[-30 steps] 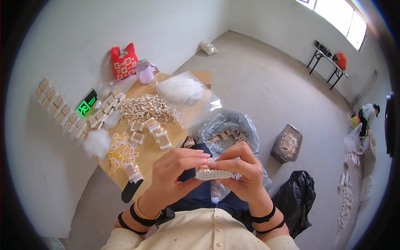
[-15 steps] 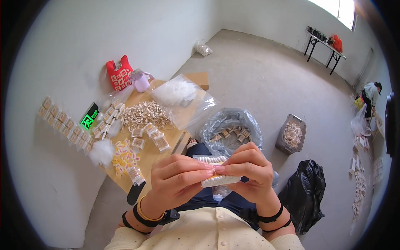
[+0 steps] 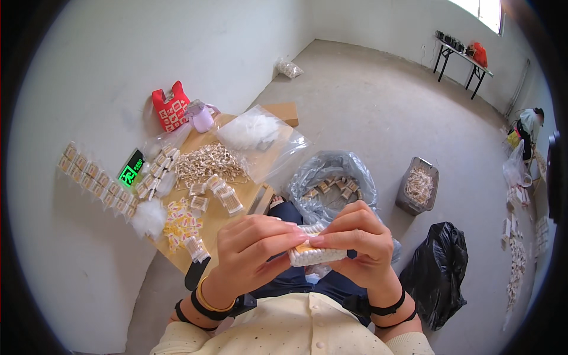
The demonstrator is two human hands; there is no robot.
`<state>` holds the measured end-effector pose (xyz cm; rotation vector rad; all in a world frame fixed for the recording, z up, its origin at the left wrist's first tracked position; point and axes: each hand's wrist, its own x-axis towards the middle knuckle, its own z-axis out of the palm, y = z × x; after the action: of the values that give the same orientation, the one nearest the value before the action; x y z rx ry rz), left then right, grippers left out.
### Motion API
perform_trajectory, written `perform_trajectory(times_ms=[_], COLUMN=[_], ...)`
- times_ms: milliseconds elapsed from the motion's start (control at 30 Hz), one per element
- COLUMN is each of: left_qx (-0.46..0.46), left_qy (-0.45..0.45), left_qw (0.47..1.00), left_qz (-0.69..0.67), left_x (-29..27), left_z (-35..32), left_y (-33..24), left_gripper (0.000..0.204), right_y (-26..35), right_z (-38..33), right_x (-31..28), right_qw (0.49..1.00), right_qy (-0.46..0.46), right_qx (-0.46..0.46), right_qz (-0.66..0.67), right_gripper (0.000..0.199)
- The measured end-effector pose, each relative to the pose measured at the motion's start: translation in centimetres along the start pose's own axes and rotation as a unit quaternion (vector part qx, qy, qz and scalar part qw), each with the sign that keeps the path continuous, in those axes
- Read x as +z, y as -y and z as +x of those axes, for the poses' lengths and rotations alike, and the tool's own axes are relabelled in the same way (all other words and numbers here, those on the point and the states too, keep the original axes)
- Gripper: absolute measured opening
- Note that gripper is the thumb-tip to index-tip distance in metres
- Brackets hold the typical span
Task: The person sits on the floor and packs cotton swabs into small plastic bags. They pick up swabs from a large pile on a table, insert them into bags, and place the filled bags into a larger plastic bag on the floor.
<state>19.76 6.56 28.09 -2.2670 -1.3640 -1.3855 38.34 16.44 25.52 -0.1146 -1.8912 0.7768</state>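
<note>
In front of my chest I hold a pack of cotton swabs (image 3: 318, 256), its white tips in rows along the near side. My left hand (image 3: 255, 247) grips its left end, thumb and fingertips pressed on top. From the other end my right hand (image 3: 362, 241) pinches it, the thumb meeting the left fingertips over a yellow-orange patch. My fingers cover much of the top. Left of my hands, the wooden table (image 3: 258, 171) bears a heap of loose cotton swabs (image 3: 207, 165), bundled swabs (image 3: 226, 197) and yellow-and-white paper labels (image 3: 180, 223).
Beyond my hands stands a bin lined with plastic (image 3: 299, 177), swab bundles inside. Right of it are a grey tub of swabs (image 3: 418, 184) and a black bag (image 3: 436, 278). Packed swabs (image 3: 97, 180) line the table's left edge. A person (image 3: 529, 125) bends at the far right.
The pack has tilted in my hands, showing more of its near row of tips and the yellow-orange patch. Both hands keep their hold. The view has shifted slightly.
</note>
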Motion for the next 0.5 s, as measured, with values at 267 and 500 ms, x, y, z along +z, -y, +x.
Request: perform_trajectory(times_ms=[267, 500], left_qx=[-0.005, 0.001], left_qy=[0.011, 0.008], left_qw=[1.0, 1.0], left_qz=[0.023, -0.014], left_x=[0.6, 0.5], left_z=[-0.8, -0.9], left_y=[1.0, 1.4], left_gripper=[0.028, 0.031], right_y=[0.1, 0.4], right_z=[0.4, 1.0], right_x=[0.2, 0.5], right_qw=[1.0, 0.999], right_qy=[0.013, 0.03], right_qx=[-0.021, -0.027], right_qz=[-0.016, -0.005], right_gripper=[0.037, 0.037])
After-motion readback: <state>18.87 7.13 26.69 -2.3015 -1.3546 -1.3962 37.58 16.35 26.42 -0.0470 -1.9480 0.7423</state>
